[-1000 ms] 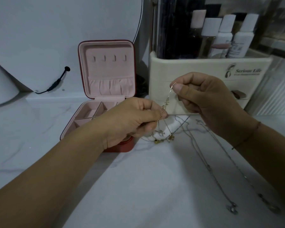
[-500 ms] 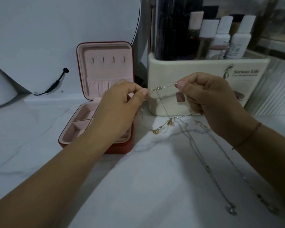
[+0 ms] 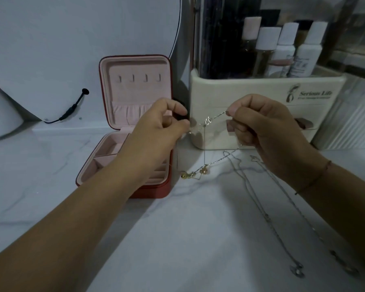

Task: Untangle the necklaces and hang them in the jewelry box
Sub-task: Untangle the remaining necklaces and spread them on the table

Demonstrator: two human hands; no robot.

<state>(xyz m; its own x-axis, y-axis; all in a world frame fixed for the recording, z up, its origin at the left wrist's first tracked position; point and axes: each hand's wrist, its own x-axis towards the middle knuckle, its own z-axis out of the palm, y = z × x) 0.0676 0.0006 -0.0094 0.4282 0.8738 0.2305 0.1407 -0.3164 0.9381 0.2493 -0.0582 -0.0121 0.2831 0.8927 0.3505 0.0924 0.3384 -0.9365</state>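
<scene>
Necklace slants up-right between left hand, right hand.

Only one readable bit tbh: "Serious Life" in dark script on the front of the cream organizer, upper right area, right next to a little figure logo. Tiny line of print just underneath, way too blurry to make out. Same with the labels on the white bottles behind, just smudges.

Both hands pinch a chain beside the open jewelry box.
</scene>
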